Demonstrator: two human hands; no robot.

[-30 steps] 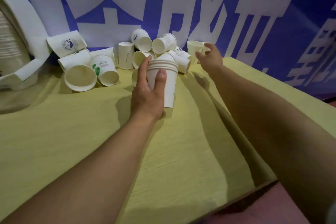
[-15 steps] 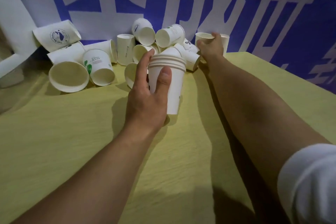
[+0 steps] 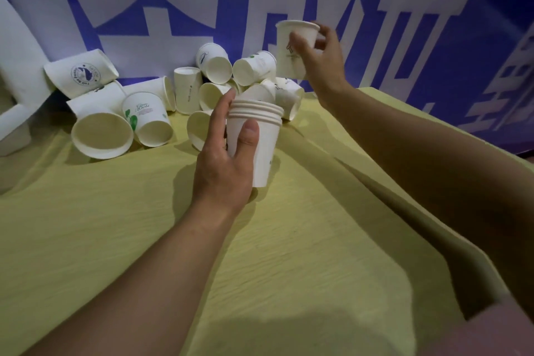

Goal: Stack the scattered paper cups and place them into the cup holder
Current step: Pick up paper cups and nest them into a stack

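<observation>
Lifting since earlier, right hand (image 3: pixel 320 58) fingers grasped single cup (image 3: pixel 293 49) at 1 o'clock; left hand (image 3: pixel 225 162) fingers gripped nested cup stack (image 3: pixel 260 136) upright.

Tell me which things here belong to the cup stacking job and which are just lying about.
Job: stack of cups gripped by left hand; single cup held up by right hand; scattered cups on the table.
Lying about: blue banner; white object at left.
</observation>
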